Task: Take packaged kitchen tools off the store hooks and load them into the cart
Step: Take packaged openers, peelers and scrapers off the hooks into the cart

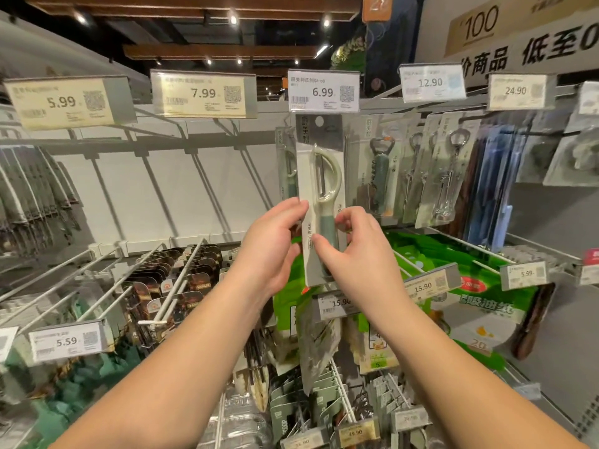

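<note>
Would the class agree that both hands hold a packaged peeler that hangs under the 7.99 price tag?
Not quite. In the head view both the left hand and the right hand do hold the packaged peeler, but it hangs under the 6.99 price tag, not 7.99.

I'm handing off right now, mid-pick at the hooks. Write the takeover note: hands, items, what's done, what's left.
Left hand: fingers pinch the left edge of the peeler pack.
Right hand: fingers pinch its lower right side, by the handle.
The pack hangs under the 6.99 price tag; whether its hole has cleared the hook cannot be seen. More packs hang behind it; the bottle openers hang to the right.
Done: pack gripped.
Left: pull it free, load it into the cart, which is out of view.
</note>
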`<state>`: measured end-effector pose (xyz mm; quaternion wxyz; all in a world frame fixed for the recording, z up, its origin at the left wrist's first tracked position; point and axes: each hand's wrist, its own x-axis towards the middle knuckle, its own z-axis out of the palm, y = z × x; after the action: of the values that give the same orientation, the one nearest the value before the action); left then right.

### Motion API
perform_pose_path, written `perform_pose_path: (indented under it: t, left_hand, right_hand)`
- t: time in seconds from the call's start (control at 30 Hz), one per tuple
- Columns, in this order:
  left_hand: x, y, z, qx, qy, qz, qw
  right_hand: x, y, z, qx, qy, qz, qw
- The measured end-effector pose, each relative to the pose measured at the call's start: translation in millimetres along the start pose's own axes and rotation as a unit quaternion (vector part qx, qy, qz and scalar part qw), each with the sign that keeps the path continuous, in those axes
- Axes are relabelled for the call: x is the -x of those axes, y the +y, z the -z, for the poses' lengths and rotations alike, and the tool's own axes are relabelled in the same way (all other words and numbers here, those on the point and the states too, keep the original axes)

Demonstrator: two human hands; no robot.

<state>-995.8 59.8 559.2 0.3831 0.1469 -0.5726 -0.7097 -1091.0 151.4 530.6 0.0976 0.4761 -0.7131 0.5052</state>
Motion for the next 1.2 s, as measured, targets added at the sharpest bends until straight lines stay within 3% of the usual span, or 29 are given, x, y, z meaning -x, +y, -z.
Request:
perform_pose_path:
  t: [0.4,0.6,0.9,1.2]
  left_hand:
    - [-2,-2,4,-0.068,0.006,-0.031,0.997]
    - [1,1,1,-0.091,0.015,-0.092,0.991]
    - [-22,1,7,-0.025,0.059,-0.039,0.997]
    - [-79,-1,13,-0.086,0.16,0.001,0.983]
  right_hand:
    - [-3,11,1,0.007,0.005,0.005,1.0]
    - [-2,6,6,-0.009,0.021,0.022,0.999]
    - [-21,4,-4,0.017,-0.02,0.019,0.999]
    - [-79,24,-51,0.064,-0.033,-0.023,0.997]
